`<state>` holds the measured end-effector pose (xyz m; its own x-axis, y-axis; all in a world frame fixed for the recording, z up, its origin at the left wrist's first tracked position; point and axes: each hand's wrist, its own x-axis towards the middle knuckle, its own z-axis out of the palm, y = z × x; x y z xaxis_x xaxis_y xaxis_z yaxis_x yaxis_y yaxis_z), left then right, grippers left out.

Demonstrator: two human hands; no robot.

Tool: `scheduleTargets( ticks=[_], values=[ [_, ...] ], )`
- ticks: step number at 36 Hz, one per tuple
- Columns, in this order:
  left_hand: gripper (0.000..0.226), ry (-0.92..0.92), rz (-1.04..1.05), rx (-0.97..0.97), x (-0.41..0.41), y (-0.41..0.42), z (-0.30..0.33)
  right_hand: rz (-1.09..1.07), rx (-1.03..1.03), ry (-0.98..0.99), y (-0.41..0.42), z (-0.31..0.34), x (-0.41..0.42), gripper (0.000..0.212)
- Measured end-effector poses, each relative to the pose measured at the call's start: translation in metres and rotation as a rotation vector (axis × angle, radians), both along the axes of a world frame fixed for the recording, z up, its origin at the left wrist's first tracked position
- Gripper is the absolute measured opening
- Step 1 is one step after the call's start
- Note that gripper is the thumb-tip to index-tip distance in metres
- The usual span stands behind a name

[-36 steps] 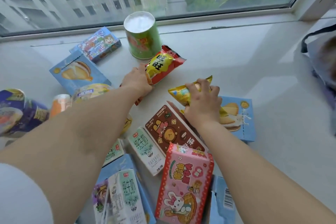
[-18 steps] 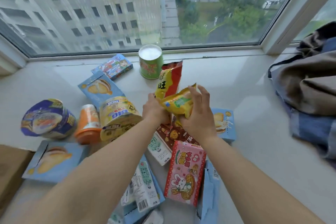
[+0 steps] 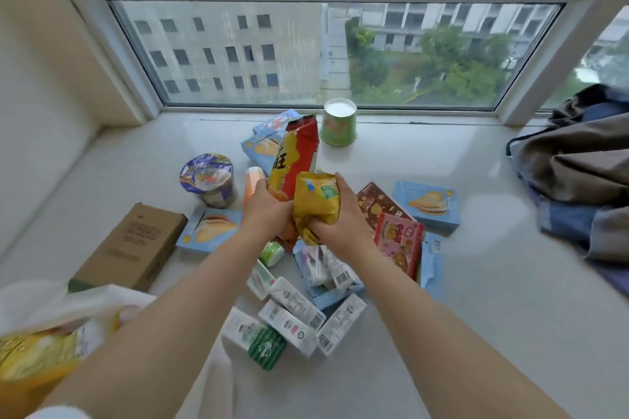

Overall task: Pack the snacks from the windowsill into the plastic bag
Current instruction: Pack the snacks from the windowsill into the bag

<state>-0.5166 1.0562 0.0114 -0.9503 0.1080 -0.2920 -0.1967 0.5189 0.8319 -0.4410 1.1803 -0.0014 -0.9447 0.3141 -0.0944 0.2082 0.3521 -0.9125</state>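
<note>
My left hand point(image 3: 263, 211) grips a red and yellow snack packet point(image 3: 295, 158), held upright above the white windowsill point(image 3: 425, 316). My right hand point(image 3: 343, 224) is closed on a smaller yellow snack packet point(image 3: 316, 202), pressed against the first. Below both lie several milk cartons point(image 3: 292, 316), a pink biscuit box point(image 3: 400, 241), a brown biscuit box point(image 3: 377, 201) and blue cake boxes point(image 3: 427, 206). A white plastic bag point(image 3: 58, 313) sits at the lower left with a yellow packet point(image 3: 34, 357) inside; my left arm hides part of it.
A green cup point(image 3: 338, 124), a purple noodle bowl point(image 3: 207, 178) and an orange tube point(image 3: 252, 182) stand farther back. A brown cardboard box point(image 3: 134, 245) lies left. Crumpled clothes point(image 3: 578, 173) fill the right corner. The window point(image 3: 306, 54) closes the far side.
Both hands have lifted their packets off the sill and drawn them together and toward me. My view has pulled back, and the plastic bag and cardboard box have come into sight.
</note>
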Motion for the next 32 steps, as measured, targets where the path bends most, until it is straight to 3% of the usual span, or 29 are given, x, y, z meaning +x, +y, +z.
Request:
scheduleTargets(
  ticks=[3,7,12,16,22,28,32],
  values=[
    [0.072,0.022,-0.007,0.005,0.018,-0.048,0.007,0.049,-0.013,-0.02,-0.042,0.006,0.016,0.107],
    [0.058,0.05,-0.009,-0.015,0.039,-0.114,0.013,0.097,-0.062,-0.047,-0.101,0.013,0.036,0.111],
    [0.061,0.05,0.007,-0.047,0.055,-0.193,0.013,0.094,-0.198,-0.033,-0.178,0.012,0.045,0.091],
    [0.064,0.067,-0.007,-0.031,0.062,-0.251,0.007,0.021,-0.316,-0.063,-0.227,-0.005,0.045,0.048],
    [0.068,0.131,-0.015,-0.071,0.08,-0.311,-0.001,-0.092,-0.31,-0.163,-0.279,-0.011,0.062,0.027],
    [0.065,0.169,-0.068,-0.251,0.102,-0.362,-0.025,-0.178,-0.026,-0.327,-0.297,-0.031,0.082,0.062],
    [0.067,0.166,-0.129,-0.422,0.108,-0.389,-0.04,-0.243,-0.251,-0.445,-0.306,-0.034,0.098,0.06]
  ],
)
